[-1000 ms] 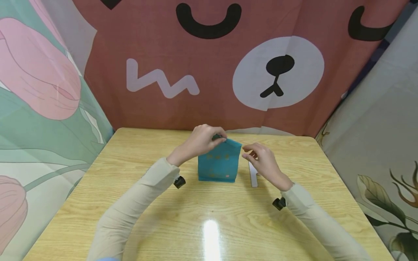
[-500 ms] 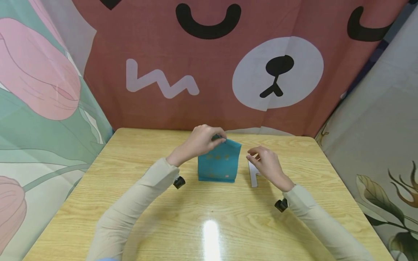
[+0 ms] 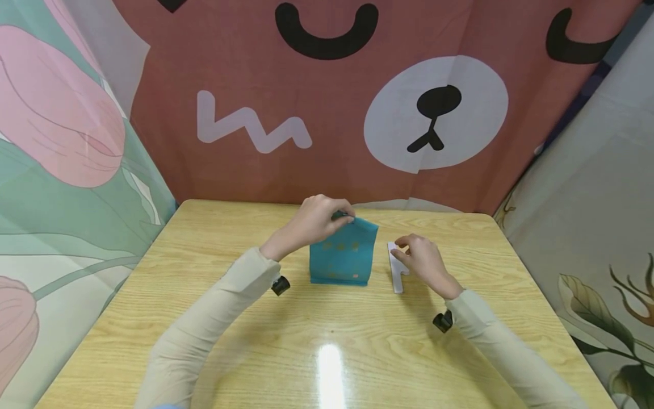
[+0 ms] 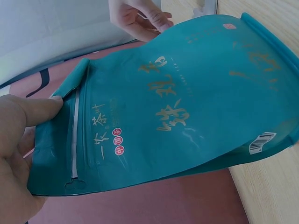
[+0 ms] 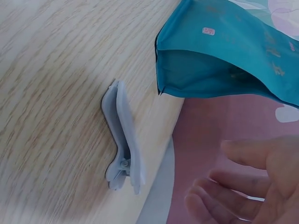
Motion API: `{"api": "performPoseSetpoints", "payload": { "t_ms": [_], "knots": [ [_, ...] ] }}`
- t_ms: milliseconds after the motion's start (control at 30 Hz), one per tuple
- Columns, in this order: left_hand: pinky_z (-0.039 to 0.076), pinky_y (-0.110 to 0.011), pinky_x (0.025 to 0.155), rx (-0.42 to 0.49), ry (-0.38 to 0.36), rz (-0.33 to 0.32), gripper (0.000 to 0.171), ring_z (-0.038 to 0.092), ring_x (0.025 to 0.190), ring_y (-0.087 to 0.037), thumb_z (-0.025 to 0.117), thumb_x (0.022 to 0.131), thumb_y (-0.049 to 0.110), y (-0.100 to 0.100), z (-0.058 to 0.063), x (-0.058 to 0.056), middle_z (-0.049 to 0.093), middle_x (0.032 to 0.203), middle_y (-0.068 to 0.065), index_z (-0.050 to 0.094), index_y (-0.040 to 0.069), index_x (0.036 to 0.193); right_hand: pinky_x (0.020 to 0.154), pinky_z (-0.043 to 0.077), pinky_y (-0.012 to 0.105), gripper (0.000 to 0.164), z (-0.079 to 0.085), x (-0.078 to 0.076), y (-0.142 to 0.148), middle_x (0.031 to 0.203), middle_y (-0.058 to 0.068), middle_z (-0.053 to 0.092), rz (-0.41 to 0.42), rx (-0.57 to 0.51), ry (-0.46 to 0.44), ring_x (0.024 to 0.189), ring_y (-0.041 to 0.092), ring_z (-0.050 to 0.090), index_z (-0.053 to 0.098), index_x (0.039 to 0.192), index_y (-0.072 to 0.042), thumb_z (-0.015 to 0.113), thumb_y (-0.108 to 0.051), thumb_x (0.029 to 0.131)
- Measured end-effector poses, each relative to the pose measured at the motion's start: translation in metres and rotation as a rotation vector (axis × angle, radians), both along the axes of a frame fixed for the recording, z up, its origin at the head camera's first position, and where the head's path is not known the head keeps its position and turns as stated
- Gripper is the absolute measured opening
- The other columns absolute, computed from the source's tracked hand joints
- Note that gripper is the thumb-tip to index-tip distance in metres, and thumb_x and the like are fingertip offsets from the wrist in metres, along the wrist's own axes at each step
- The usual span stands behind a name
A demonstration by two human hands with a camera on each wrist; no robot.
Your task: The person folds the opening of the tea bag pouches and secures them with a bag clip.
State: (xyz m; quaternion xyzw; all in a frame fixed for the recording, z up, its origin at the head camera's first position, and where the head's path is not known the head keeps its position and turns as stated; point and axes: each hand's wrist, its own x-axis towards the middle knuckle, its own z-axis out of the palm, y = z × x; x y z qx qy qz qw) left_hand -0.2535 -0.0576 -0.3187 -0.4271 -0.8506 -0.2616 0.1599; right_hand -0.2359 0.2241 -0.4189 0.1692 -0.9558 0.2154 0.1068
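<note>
A teal tea bag (image 3: 341,258) with gold lettering stands upright on the table. My left hand (image 3: 323,218) pinches its top edge; in the left wrist view the thumb (image 4: 39,111) lies over the pouch's top strip, near a pale tear line and a folded far corner. To the right of the bag lies a pale grey bag clip (image 5: 122,126), its long arms nearly together. My right hand (image 3: 425,262) hovers over that clip with loosely bent fingers and nothing between them. Part of the clip is hidden under the hand in the head view.
The light wood table (image 3: 286,346) has its back edge close behind the bag. Behind it hangs a reddish-brown cloth (image 3: 337,165) with a bear print. Floral cloths (image 3: 66,227) hang on both sides.
My right hand has drawn away from the bag's right edge, to the right and slightly toward me, uncovering more of the clip. My left hand and the tea bag have stayed in place.
</note>
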Motion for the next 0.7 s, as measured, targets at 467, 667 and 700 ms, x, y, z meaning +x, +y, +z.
{"api": "performPoseSetpoints", "payload": {
  "t_ms": [467, 667, 700],
  "knots": [
    [0.052, -0.026, 0.071, 0.000, -0.012, 0.007, 0.010, 0.068, 0.080, -0.010, 0.071, 0.094, 0.014, 0.000, 0.000, 0.001, 0.074, 0.096, 0.000, 0.076, 0.010, 0.101, 0.069, 0.055, 0.047, 0.039, -0.007, -0.006, 0.008, 0.109, 0.029, 0.065, -0.010, 0.101, -0.112, 0.087, 0.036, 0.067, 0.067, 0.114, 0.012, 0.073, -0.020, 0.092],
    [0.052, -0.026, 0.071, -0.005, -0.019, 0.014, 0.011, 0.068, 0.081, -0.010, 0.071, 0.094, 0.015, 0.000, 0.001, 0.001, 0.074, 0.096, 0.000, 0.076, 0.010, 0.102, 0.076, 0.053, 0.050, 0.044, -0.009, -0.008, 0.011, 0.114, 0.029, 0.063, -0.016, 0.118, -0.175, 0.095, 0.039, 0.064, 0.064, 0.119, 0.012, 0.070, -0.023, 0.094],
    [0.052, -0.026, 0.071, -0.006, -0.020, 0.014, 0.011, 0.068, 0.081, -0.010, 0.071, 0.094, 0.015, 0.000, 0.001, 0.001, 0.074, 0.096, 0.000, 0.076, 0.010, 0.102, 0.077, 0.053, 0.051, 0.044, -0.010, -0.008, 0.012, 0.116, 0.030, 0.062, -0.017, 0.118, -0.186, 0.096, 0.039, 0.064, 0.064, 0.120, 0.012, 0.070, -0.024, 0.094]
  ]
}}
